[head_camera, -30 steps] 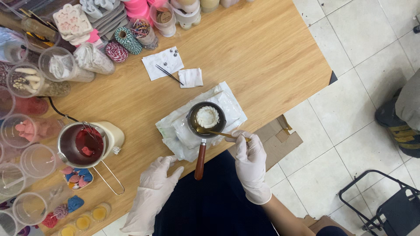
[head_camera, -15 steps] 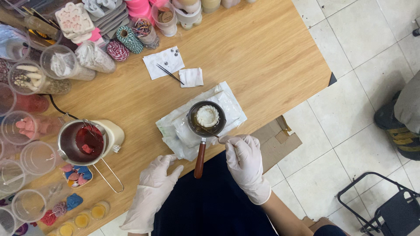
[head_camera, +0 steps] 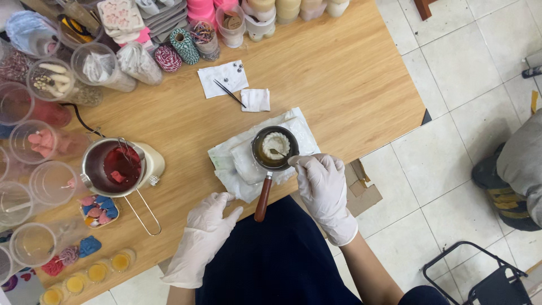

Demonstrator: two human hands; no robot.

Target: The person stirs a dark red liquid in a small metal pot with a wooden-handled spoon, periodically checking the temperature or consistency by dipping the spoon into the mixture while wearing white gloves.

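Observation:
A small dark pot [head_camera: 275, 149] with a brown wooden handle sits on white paper towels [head_camera: 237, 164] near the front edge of a wooden table [head_camera: 339, 79]. Inside it lies a pale, scalloped lump in amber liquid. My right hand [head_camera: 323, 186], in a white glove, is closed on a thin metal tool whose tip dips into the pot. My left hand [head_camera: 206, 226], also gloved, rests flat on the table edge just left of the pot's handle, holding nothing.
A metal pot with red liquid [head_camera: 116, 166] stands at left on a cream base. Clear plastic cups [head_camera: 34, 186], twine spools [head_camera: 183, 48], jars and coloured shapes crowd the left and back edges. A small paper with tweezers [head_camera: 226, 85] lies mid-table. Another person's leg [head_camera: 519, 164] is at right.
My right hand has shifted left and closer to the pot, bringing the tool's tip over the pale lump. My left hand stays on the table edge.

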